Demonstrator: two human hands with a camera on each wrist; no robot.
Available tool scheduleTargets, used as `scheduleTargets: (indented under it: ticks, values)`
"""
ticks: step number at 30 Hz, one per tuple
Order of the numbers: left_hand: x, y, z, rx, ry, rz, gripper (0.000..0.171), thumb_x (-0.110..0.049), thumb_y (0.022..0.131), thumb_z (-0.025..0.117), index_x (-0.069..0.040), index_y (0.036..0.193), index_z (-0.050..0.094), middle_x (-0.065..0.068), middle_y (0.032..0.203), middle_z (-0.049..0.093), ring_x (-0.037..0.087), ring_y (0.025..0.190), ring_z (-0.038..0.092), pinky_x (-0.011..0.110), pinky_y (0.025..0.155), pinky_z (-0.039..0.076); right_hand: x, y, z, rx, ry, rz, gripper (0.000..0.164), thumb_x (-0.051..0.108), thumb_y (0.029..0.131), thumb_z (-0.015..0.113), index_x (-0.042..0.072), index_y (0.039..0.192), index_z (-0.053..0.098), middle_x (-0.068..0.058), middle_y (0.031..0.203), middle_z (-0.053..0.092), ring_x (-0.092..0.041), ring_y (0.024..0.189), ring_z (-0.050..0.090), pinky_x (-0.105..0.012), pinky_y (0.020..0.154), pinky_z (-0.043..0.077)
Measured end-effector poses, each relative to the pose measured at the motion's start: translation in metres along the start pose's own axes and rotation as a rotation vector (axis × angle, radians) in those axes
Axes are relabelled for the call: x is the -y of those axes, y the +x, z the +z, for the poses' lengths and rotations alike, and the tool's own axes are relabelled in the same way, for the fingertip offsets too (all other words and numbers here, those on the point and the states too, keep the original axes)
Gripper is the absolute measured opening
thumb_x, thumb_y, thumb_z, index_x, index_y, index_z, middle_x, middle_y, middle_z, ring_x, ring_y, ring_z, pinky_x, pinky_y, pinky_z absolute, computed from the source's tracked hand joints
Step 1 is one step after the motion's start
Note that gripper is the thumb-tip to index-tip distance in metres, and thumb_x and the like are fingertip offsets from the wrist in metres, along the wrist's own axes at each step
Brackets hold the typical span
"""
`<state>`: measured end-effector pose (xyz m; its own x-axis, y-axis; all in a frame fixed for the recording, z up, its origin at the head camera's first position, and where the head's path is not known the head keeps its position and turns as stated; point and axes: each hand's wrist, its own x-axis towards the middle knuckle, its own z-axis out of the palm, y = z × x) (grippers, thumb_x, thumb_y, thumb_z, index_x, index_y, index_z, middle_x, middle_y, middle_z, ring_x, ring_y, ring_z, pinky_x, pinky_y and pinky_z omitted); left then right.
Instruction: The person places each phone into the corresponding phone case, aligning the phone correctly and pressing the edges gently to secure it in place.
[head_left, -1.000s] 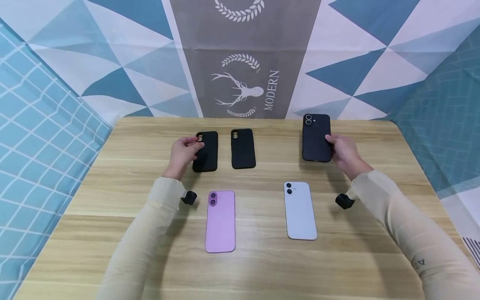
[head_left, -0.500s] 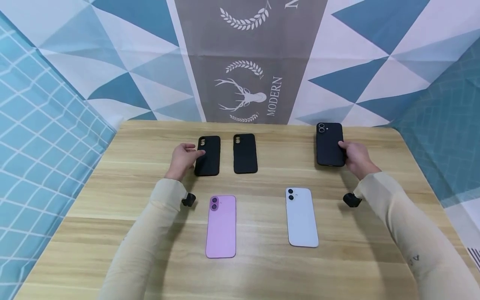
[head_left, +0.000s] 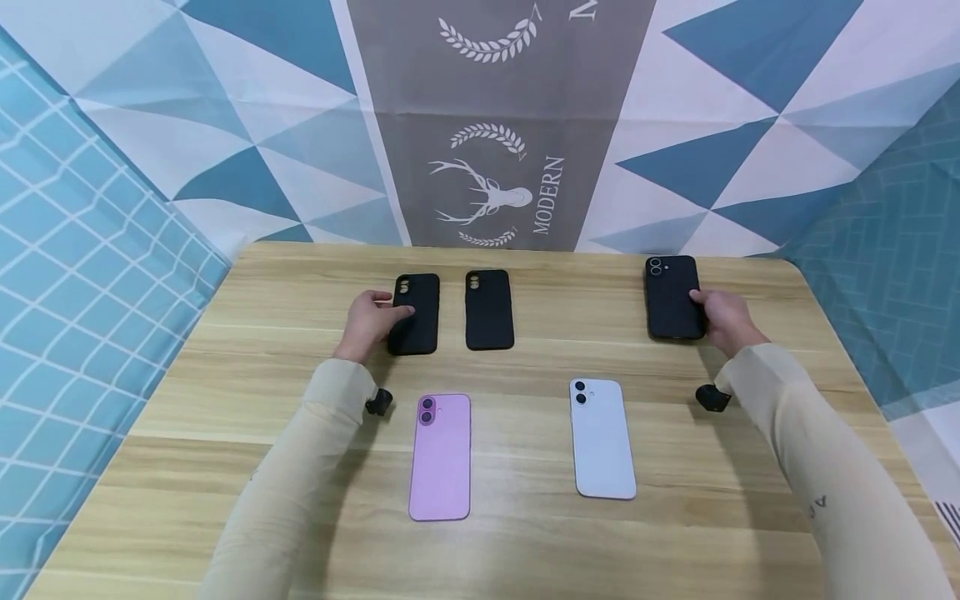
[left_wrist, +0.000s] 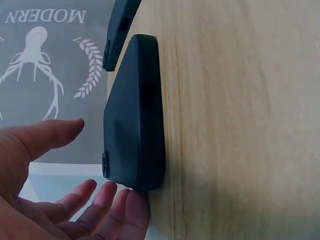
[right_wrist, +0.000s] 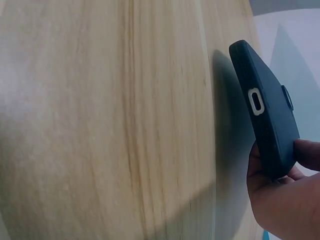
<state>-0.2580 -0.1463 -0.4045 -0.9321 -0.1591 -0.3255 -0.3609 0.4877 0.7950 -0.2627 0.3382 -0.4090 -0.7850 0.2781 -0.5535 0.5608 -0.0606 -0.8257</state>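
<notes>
My right hand [head_left: 726,319] pinches the right edge of a phone in a black case [head_left: 672,300] at the back right, thumb on top and fingers beneath. The right wrist view shows that cased phone [right_wrist: 267,107] tilted over the table, its shadow beside it. At the back left, a black phone case [head_left: 417,321] lies on the table with its camera cutout at the upper left. My left hand [head_left: 369,323] is beside its left edge. In the left wrist view the fingers [left_wrist: 134,210] reach its near end, while the thumb [left_wrist: 65,134] stands apart from it.
A second black case [head_left: 489,312] lies right of the first. Nearer me on the wooden table [head_left: 525,550] are a pink phone [head_left: 440,458] and a white phone [head_left: 603,440], camera sides up. A patterned cloth [head_left: 300,125] rises behind the table's back edge.
My right hand has carried the cased phone to the right and lowered it towards the table. My left hand stays by the left case, and the head view has tilted slightly upward.
</notes>
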Motion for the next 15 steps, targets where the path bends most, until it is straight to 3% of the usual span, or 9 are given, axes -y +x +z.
scheduleTargets:
  ticks: [7,15]
  values:
    - [0.002,0.002,0.002,-0.018,0.176,0.051,0.067,-0.033,0.077,0.065,-0.002,0.128,0.036,0.020,0.125,0.046,0.031,0.110,0.047,0.041,0.094,0.042,-0.004,0.006,-0.003,-0.008,-0.085,-0.001,0.056,0.025,0.091,0.044,0.008,0.139,0.022,-0.008,0.146,0.018,-0.011,0.123,0.034,-0.014,0.082,0.043]
    - [-0.005,0.001,0.010,-0.058,0.289,0.058,0.077,-0.038,0.072,0.068,-0.001,0.130,0.033,0.020,0.123,0.045,0.032,0.107,0.046,0.043,0.094,0.042,-0.006,0.011,-0.004,-0.054,-0.197,-0.022,0.058,0.029,0.092,0.040,0.004,0.139,0.017,-0.011,0.147,0.014,-0.019,0.130,0.025,-0.030,0.107,0.029]
